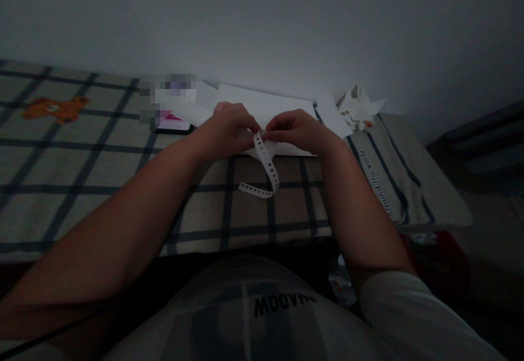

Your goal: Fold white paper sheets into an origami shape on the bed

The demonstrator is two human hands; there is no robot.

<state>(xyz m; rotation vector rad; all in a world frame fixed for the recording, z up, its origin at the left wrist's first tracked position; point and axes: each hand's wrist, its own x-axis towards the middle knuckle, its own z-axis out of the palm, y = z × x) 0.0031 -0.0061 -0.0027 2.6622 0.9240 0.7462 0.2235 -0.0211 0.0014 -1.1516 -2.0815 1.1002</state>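
**Perforated strip being pinched at one end, just over the near edge of the paper stack**

Light dim; small detail at the fingertips getting lost. Taking the paper stack as landmark.

Left hand is reaching over the stack's near left part, thumb and forefinger closing on the strip's upper end. Right hand is coming in over its near right part, fingertips appearing to be pinching that same end. Fingertip grip is presumably suiting so narrow a strip; two hands meeting are likely steadying one small spot.

Strip's free tail is hanging and curling on the near side of the stack, above the checked cloth; probably being left loose so nothing is dragging at the pinch.

Left of the stack, a phone-like device is lying, perhaps set there to be out of the forearm's way. Right of it, folded papers are sitting in a pile. Behind it the wall is rising, likely serving as a backstop.
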